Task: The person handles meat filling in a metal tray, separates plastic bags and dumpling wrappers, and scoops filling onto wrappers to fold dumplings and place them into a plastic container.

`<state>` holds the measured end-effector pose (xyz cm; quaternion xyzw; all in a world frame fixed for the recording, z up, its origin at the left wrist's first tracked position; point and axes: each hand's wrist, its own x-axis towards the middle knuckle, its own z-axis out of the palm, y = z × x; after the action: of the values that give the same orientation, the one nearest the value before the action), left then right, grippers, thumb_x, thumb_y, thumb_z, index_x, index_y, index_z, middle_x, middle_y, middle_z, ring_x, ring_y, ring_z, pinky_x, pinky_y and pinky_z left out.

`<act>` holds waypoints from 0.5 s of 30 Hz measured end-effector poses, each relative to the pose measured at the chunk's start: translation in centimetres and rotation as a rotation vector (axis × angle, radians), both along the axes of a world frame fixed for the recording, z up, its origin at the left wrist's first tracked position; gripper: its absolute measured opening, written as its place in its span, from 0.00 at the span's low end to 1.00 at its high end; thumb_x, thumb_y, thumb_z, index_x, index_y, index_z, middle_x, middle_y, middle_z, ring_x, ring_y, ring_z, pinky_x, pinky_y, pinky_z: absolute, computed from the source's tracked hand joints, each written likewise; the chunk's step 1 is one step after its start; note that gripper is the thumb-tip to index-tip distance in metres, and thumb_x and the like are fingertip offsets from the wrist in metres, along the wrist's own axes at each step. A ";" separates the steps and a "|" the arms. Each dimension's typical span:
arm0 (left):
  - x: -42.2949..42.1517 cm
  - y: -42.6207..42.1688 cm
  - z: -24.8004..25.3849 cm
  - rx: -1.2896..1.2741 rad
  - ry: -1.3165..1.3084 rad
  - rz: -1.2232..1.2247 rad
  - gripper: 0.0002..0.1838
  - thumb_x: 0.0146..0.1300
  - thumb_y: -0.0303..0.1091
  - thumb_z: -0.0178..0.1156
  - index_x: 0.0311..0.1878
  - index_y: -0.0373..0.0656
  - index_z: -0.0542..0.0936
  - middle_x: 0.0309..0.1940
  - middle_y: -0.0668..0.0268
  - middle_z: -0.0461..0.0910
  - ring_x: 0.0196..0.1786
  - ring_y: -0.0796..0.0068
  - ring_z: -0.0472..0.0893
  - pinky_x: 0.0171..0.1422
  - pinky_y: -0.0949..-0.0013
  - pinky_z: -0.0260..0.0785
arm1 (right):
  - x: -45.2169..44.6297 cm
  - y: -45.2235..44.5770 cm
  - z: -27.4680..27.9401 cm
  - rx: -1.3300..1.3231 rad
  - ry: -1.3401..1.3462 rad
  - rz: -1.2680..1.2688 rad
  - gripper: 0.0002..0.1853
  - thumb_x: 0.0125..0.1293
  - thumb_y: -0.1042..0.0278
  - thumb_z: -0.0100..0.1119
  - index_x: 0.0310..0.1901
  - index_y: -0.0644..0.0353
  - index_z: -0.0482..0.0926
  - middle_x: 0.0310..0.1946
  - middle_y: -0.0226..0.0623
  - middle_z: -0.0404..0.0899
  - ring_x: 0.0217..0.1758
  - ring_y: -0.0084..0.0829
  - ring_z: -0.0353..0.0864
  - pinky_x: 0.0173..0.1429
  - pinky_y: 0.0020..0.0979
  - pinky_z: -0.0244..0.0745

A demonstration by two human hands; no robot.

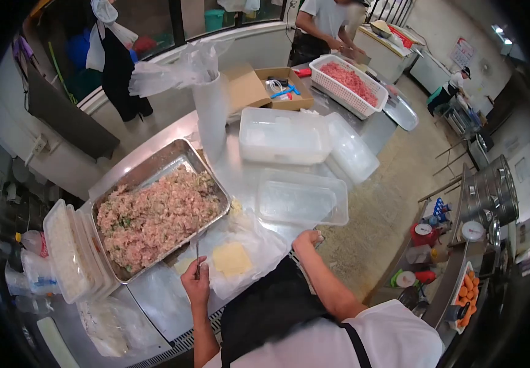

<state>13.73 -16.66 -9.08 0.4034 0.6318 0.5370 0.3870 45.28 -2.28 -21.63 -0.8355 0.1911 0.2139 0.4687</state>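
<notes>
A steel tray [182, 146] is holding lumpy mince [154, 214]; the left hand [195, 282] is gripping a utensil [197, 246], the right hand [306, 240] curling near a translucent box [301, 197], its grasp unclear.

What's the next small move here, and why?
I'd probably bring the right hand to the pale yellow squares. They lie on the white plastic bag, between the two hands, and the left hand is busy with a thin utensil at the meat mix's near edge. Can't tell if the right fingers hold anything.
</notes>
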 end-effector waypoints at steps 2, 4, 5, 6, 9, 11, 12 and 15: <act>0.1 0.4 -0.9 0.059 -0.020 -0.040 0.12 0.69 0.30 0.62 0.50 0.33 0.83 0.21 0.83 0.66 0.23 0.91 0.59 0.27 0.80 0.48 | 0.4 0.2 -2.1 -0.046 -0.058 0.017 0.27 0.78 0.48 0.34 0.63 0.65 0.66 0.64 0.62 0.70 0.63 0.63 0.73 0.67 0.53 0.68; 0.5 0.4 -0.8 0.045 -0.038 -0.042 0.12 0.69 0.30 0.62 0.50 0.33 0.83 0.21 0.83 0.66 0.24 0.91 0.59 0.27 0.80 0.48 | 0.6 0.2 -3.0 0.003 -0.096 0.008 0.27 0.78 0.49 0.35 0.62 0.65 0.66 0.63 0.64 0.70 0.63 0.64 0.73 0.66 0.54 0.69; 0.6 0.5 -0.7 0.030 -0.055 -0.043 0.11 0.68 0.30 0.62 0.50 0.33 0.84 0.22 0.83 0.66 0.24 0.91 0.59 0.27 0.80 0.48 | 1.0 0.3 -3.3 -0.018 -0.077 0.019 0.28 0.79 0.47 0.36 0.64 0.65 0.66 0.64 0.62 0.70 0.65 0.61 0.72 0.67 0.51 0.69; 0.7 0.6 -0.7 0.032 -0.055 -0.045 0.11 0.68 0.30 0.62 0.50 0.33 0.84 0.22 0.83 0.66 0.24 0.91 0.59 0.27 0.80 0.48 | 1.1 0.3 -3.3 -0.040 -0.058 0.031 0.29 0.79 0.45 0.36 0.65 0.64 0.67 0.66 0.61 0.69 0.68 0.58 0.70 0.68 0.49 0.69; 0.7 0.8 -0.5 0.047 -0.050 -0.063 0.11 0.68 0.30 0.62 0.49 0.33 0.84 0.22 0.82 0.67 0.24 0.91 0.59 0.27 0.80 0.48 | 0.8 0.1 -3.1 0.032 -0.107 0.003 0.27 0.78 0.49 0.37 0.62 0.66 0.66 0.62 0.64 0.71 0.63 0.64 0.73 0.66 0.54 0.69; 0.7 1.2 -0.3 0.024 -0.047 -0.057 0.12 0.68 0.30 0.62 0.50 0.33 0.84 0.22 0.82 0.68 0.24 0.91 0.60 0.28 0.80 0.49 | 0.0 0.2 -1.3 -0.025 -0.113 -0.004 0.27 0.78 0.49 0.37 0.63 0.66 0.66 0.62 0.64 0.71 0.63 0.63 0.73 0.66 0.54 0.69; 0.7 1.3 -0.3 0.024 -0.047 -0.058 0.12 0.68 0.30 0.62 0.50 0.33 0.84 0.22 0.82 0.68 0.24 0.91 0.60 0.28 0.80 0.49 | -0.1 0.3 -0.9 -0.076 -0.119 -0.010 0.27 0.78 0.49 0.38 0.65 0.66 0.65 0.62 0.64 0.72 0.63 0.62 0.73 0.66 0.54 0.68; 0.5 1.8 -0.6 0.040 -0.051 -0.082 0.12 0.69 0.31 0.63 0.50 0.33 0.83 0.23 0.82 0.69 0.25 0.91 0.61 0.28 0.81 0.50 | -0.2 0.0 -0.4 -0.076 -0.094 0.033 0.28 0.79 0.49 0.37 0.67 0.65 0.64 0.64 0.63 0.70 0.64 0.61 0.73 0.67 0.53 0.68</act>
<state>14.20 -14.82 -9.65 0.4227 0.5941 0.5432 0.4163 45.12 -2.24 -22.02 -0.8648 0.1634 0.1748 0.4415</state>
